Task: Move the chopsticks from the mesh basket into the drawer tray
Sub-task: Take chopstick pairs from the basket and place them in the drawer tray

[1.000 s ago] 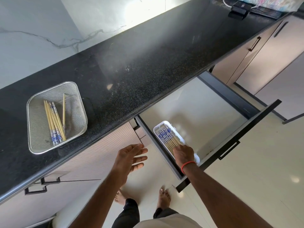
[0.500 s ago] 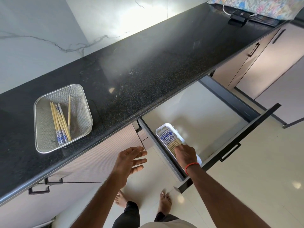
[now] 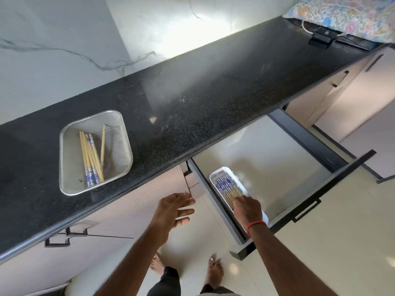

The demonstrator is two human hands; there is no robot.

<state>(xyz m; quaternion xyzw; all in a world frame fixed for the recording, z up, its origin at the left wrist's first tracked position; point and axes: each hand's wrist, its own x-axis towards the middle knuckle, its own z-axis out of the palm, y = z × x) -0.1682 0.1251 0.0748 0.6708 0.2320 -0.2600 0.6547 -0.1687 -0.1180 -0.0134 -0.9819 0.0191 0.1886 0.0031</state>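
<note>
A silver mesh basket [image 3: 64, 146] stands on the black countertop [image 3: 213, 92] at the left. Several bamboo chopsticks with blue-patterned ends [image 3: 90, 159] lie in it, one apart from the bundle. In the open drawer [image 3: 267, 150] sits a narrow white tray [image 3: 234, 174] holding several more chopsticks [image 3: 225, 186]. My right hand [image 3: 248, 210] is over the near end of the tray, fingers curled down on the bamboo ends of those chopsticks; the fingertips are hidden. My left hand [image 3: 173, 212] hovers in front of the cabinet with fingers spread, holding nothing.
The drawer front with its black handle [image 3: 307, 210] juts out toward me at the right. A black adapter with a white cable [image 3: 320, 38] and a floral cloth [image 3: 350, 16] lie at the counter's far end. My bare feet [image 3: 214, 272] stand on the tiled floor.
Both hands stay almost where they were, the right on the chopsticks in the tray. Only the view has shifted a little, so the basket appears further right.
</note>
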